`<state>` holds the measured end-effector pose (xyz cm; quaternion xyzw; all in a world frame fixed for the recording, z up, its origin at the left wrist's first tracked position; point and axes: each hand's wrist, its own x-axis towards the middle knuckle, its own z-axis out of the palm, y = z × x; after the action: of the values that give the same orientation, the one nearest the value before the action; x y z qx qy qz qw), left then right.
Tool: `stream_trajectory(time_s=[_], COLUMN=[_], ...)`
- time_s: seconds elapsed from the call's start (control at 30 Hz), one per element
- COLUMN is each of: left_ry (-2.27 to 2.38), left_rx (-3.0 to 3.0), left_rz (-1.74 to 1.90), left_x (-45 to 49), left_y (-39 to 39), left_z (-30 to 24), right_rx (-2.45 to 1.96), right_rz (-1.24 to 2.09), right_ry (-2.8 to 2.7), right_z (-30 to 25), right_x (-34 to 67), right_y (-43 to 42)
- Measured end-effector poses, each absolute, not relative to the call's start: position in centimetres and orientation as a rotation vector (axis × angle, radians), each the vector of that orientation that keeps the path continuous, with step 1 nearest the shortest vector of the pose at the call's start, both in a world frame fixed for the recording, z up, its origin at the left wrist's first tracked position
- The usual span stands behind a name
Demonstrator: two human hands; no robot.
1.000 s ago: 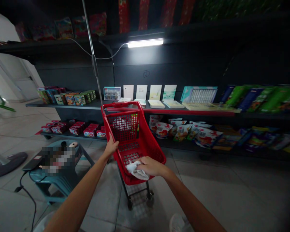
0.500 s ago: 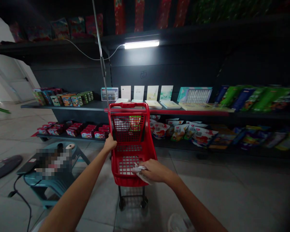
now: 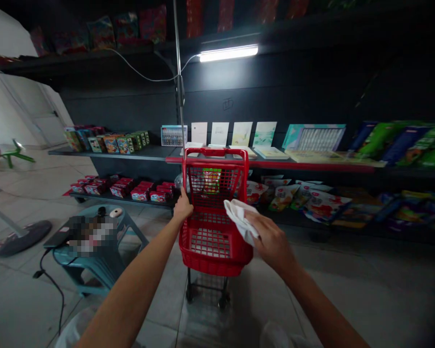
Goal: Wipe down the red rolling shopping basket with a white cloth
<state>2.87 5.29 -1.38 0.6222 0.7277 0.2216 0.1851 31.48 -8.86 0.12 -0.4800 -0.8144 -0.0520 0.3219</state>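
A small red shopping cart (image 3: 217,261) stands on the tiled floor right in front of me, its handle on the far side. My left hand (image 3: 183,209) is closed on the cart's left rim. My right hand (image 3: 271,240) is closed on a white cloth (image 3: 239,218) and holds it against the cart's right rim. The basket's mesh floor shows bare, with a colourful packet visible through the far mesh wall.
Dark shelves (image 3: 137,153) behind the cart hold boxes, cards and packets. A teal plastic stool (image 3: 105,251) with small items and a cable stands to the left. A stand's round base (image 3: 23,237) lies at far left, and a thin metal pole (image 3: 178,87) rises behind the cart.
The cart has turned to face squarely away from me. My right hand with the cloth has moved from the near front rim up to the right rim. My left hand kept its hold.
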Motion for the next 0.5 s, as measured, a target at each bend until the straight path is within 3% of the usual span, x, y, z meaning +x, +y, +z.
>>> stream_trajectory(time_s=[0.1,0.3,0.5], left_ry=[2.053,2.082,2.138], left_rx=[1.767,1.805,1.906], left_rz=[0.597,0.593,0.607], left_x=[3.2,3.6,3.8], left_y=[5.5,5.8,6.0], left_z=[-1.5,-1.7,-1.8], right_rx=[-1.327,-1.527,-1.656], right_rz=[-0.191,0.014,-0.028], right_ry=[-2.057,-2.188,-2.24], right_z=[-0.8,-4.4,-4.5], right_x=[33.0,32.9,32.5], right_y=[-7.9,-5.4,-2.2])
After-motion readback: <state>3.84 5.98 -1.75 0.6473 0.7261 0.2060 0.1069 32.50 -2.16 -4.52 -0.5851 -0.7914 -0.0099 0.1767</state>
